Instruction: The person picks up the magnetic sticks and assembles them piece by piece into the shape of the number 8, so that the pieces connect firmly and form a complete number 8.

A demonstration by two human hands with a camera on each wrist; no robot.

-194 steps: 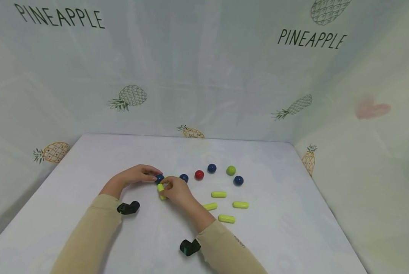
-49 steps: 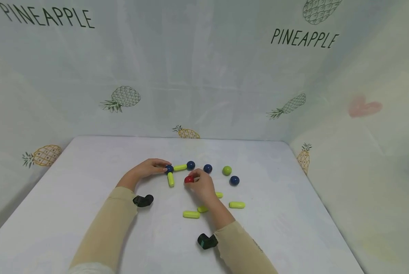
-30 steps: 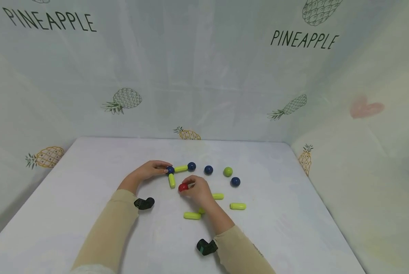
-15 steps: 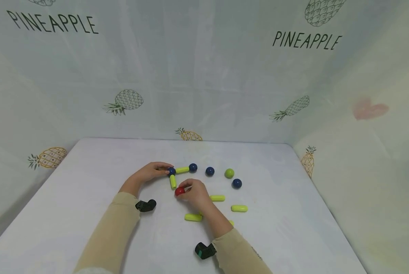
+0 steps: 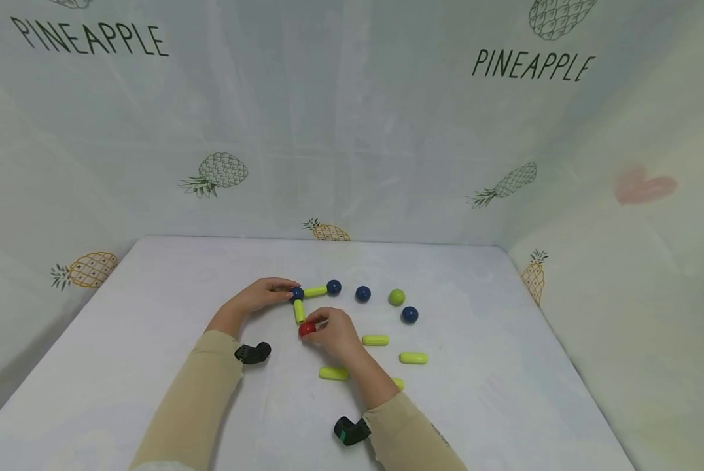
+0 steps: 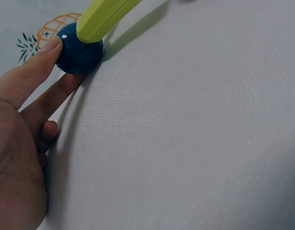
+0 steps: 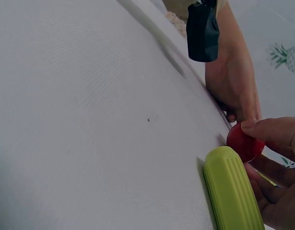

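Observation:
Thumb and fingers of my left hand (image 5: 258, 296) pinch a dark blue ball (image 5: 296, 294), seen close in the left wrist view. From that blue ball (image 6: 78, 57) one yellow-green ribbed rod (image 5: 315, 292) runs right to a second blue ball (image 5: 334, 287). Another such rod (image 5: 299, 311) points toward my body. My right hand (image 5: 335, 333) pinches a glossy red ball (image 5: 307, 330) between thumb and fingers, right at the near end of this second rod. In the right wrist view the red ball (image 7: 244, 144) shows beyond a loose rod (image 7: 232, 189).
Loose rods (image 5: 375, 340) (image 5: 413, 358) (image 5: 334, 373) lie right of and below the right hand; one (image 5: 398, 383) is partly hidden by the forearm. Farther back sit two blue balls (image 5: 362, 294) (image 5: 409, 314) and a green ball (image 5: 396, 297). A pineapple-print curtain (image 5: 352, 131) surrounds the white table (image 5: 211, 255).
Earlier my right hand held a rod by the left hand's blue ball. It later carried the red ball left and nearer, to the rod's end. The left hand keeps its pinch.

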